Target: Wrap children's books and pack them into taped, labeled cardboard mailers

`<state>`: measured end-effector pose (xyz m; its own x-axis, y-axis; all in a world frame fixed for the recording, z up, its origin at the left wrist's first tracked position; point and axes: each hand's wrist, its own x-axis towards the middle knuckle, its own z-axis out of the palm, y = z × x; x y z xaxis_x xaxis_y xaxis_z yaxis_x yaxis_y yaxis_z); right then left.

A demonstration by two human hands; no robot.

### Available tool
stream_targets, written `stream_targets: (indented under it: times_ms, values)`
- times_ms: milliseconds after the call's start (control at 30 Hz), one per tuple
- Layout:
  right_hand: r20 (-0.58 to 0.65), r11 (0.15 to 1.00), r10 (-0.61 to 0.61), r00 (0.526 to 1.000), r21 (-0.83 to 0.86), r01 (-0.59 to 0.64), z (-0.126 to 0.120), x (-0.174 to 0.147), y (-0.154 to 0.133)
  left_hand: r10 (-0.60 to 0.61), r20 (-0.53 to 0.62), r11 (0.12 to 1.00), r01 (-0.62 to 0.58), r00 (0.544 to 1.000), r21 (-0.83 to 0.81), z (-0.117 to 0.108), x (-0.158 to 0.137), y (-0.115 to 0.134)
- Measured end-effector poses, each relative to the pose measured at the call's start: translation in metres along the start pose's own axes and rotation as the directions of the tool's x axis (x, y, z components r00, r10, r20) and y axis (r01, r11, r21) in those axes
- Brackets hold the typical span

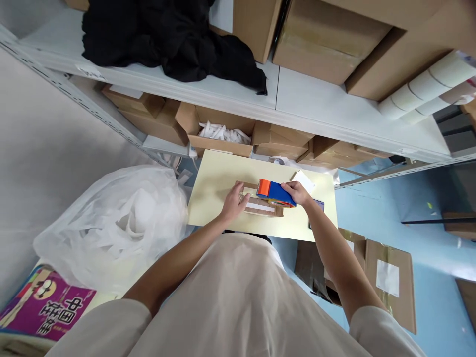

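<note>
On the pale yellow table (208,173) lies a small cardboard box (278,212) with a white strip along its near side. My left hand (235,201) rests at the box's left end, thumb and fingers apart, touching it. A blue and orange tape dispenser (277,192) is gripped in my right hand (296,191), held over the right part of the box and hiding some of its top. From this view I cannot tell whether the dispenser touches the box.
A white card (304,181) and a partly hidden phone (319,204) lie right of the box. Shelves with cartons (282,134) stand behind. A large plastic bag (122,223) is at left; cardboard boxes (390,277) stand on the floor at right.
</note>
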<state>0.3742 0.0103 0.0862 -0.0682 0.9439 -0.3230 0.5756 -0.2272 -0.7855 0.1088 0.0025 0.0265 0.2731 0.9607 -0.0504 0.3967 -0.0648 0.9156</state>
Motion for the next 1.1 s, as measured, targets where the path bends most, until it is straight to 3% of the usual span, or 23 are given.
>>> stream_targets:
  times_ms: [67, 133, 200, 267, 367, 500, 667, 900, 1100]
  values:
    - [0.015, 0.999, 0.005, 1.000, 0.045, -0.006, -0.001, -0.001, 0.004, -0.196, 0.055, 0.946, 0.203, 0.979, -0.254, 0.007, 0.009, 0.007]
    - [0.020, 0.997, 0.013, 1.000, 0.080, -0.015, -0.002, -0.002, 0.009, -0.355, 0.233, 0.807, 0.423, 0.905, -0.413, 0.014, 0.020, 0.013]
    - [0.013, 0.995, 0.018, 1.000, 0.098, -0.019, -0.003, -0.003, 0.013, -0.405, 0.423, 0.665, 0.579, 0.811, -0.473, 0.019, 0.030, 0.019]
    - [0.018, 0.994, 0.021, 1.000, 0.104, -0.023, -0.004, -0.004, 0.015, -0.385, 0.510, 0.598, 0.629, 0.769, -0.497, 0.021, 0.037, 0.023]
    - [0.044, 0.997, 0.009, 0.999, 0.081, -0.013, -0.002, -0.006, 0.012, -0.374, 0.452, 0.615, 0.581, 0.810, -0.532, 0.019, 0.043, 0.024]
    - [0.010, 0.994, -0.064, 0.998, -0.083, 0.065, 0.004, -0.006, -0.003, -0.384, 0.329, 0.732, 0.502, 0.863, -0.460, 0.010, 0.042, 0.021]
    - [0.039, 0.937, -0.129, 0.991, -0.323, 0.135, 0.001, -0.009, -0.021, -0.381, 0.227, 0.793, 0.443, 0.896, -0.419, -0.021, 0.030, 0.006]
    - [0.043, 0.861, -0.047, 0.998, -0.504, 0.062, -0.014, -0.014, -0.016, -0.471, 0.097, 0.786, 0.467, 0.877, -0.405, -0.074, 0.025, -0.038]
    - [0.037, 0.830, 0.004, 0.999, -0.557, 0.017, -0.006, -0.008, -0.019, -0.463, 0.113, 0.797, 0.469, 0.879, -0.381, -0.063, 0.033, -0.063]
